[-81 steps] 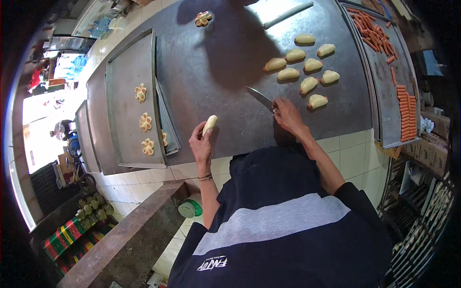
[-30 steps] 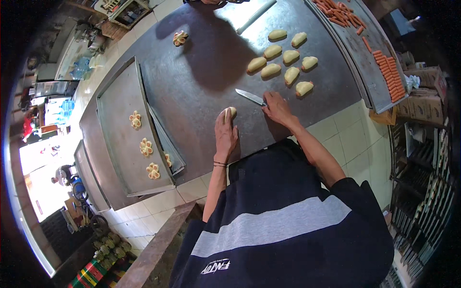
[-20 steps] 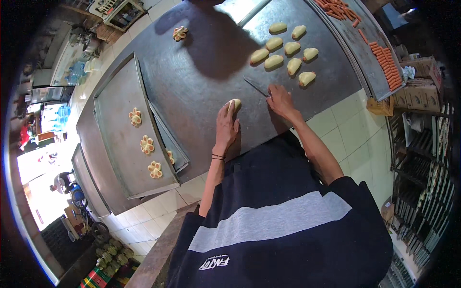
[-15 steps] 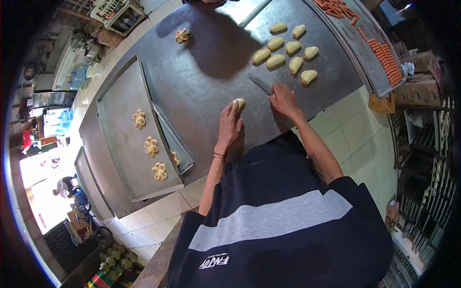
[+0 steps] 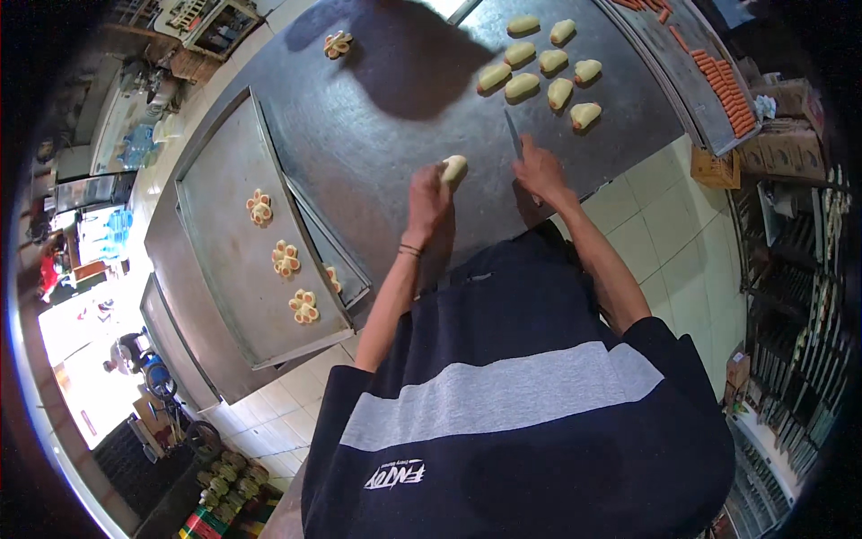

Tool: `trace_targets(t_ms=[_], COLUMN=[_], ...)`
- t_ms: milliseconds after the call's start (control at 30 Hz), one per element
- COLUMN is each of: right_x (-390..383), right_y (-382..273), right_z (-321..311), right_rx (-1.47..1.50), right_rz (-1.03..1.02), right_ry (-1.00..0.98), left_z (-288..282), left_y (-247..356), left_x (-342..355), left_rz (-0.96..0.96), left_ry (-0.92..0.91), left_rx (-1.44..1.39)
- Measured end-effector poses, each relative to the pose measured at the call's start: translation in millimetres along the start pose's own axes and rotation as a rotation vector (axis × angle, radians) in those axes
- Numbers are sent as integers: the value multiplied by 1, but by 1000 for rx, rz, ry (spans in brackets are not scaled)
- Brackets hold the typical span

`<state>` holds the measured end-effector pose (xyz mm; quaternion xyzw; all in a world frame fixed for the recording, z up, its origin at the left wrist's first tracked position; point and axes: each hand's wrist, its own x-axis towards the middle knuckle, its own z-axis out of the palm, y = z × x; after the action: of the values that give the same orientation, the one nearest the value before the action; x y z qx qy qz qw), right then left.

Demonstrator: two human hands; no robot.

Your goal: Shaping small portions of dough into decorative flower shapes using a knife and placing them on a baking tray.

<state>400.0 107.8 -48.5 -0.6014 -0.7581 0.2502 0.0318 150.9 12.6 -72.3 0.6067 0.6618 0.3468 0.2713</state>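
My left hand [image 5: 429,199] has its fingers closed around one end of a pale dough-wrapped sausage [image 5: 455,167] above the metal table [image 5: 386,148]. The roll's other end pokes out past my fingertips. To its right, my right hand [image 5: 540,173] grips a knife [image 5: 514,133] by its handle, the blade angled away from me and apart from the roll. Beyond the knife lie several more dough-wrapped sausages [image 5: 522,86], with reddish ends showing on some.
A baking tray [image 5: 215,216] on the left carries flower-shaped pieces [image 5: 285,258] of dough and sausage; another tray lies partly beneath it. One more flower [image 5: 338,45] sits at the table's far side. Bare sausages [image 5: 724,90] fill part of a tray at right.
The knife has turned from pointing far left to pointing almost straight away from me. My left hand has gone from lying over the dough roll to gripping it by its near end.
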Motion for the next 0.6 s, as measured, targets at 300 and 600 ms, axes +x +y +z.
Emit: trace_targets(t_ms=[300, 600], right_x=[-5, -13], right_y=[-42, -128], right_z=[15, 21], right_rx=[338, 183], right_rz=[-283, -452], right_ry=[123, -186], left_z=[-50, -49], left_y=[-28, -38], left_x=[10, -9], left_rz=[112, -41], left_ry=[223, 273], left_rx=[92, -197])
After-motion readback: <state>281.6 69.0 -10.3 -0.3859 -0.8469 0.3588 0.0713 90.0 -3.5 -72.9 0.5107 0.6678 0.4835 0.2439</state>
